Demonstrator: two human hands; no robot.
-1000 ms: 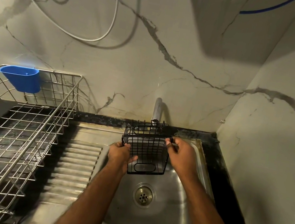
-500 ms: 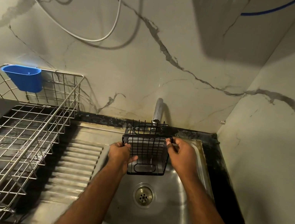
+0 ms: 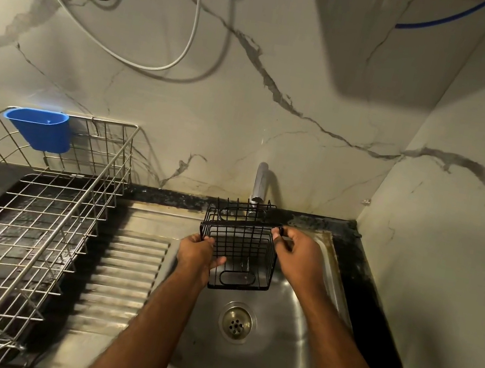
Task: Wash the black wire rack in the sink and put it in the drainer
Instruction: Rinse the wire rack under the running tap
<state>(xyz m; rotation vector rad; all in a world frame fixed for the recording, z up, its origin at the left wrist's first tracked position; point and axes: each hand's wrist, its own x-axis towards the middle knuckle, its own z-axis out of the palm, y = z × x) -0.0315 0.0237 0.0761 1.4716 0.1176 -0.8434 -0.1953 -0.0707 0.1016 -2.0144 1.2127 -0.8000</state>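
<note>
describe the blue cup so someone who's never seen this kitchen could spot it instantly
Start at the steel sink, then look left past the ribbed draining board to the big silver wire drainer on the counter. The blue cup hangs on the drainer's far rim, against the marble wall. It is the only solid plastic piece there, bright blue among bare metal wires.

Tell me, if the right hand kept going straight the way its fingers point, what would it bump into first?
The right hand already pinches the black wire rack at its upper right corner, fingers pointing left and slightly away. Pushing on, it would likely just press into the rack's own mesh; depth is hard to judge.
</note>
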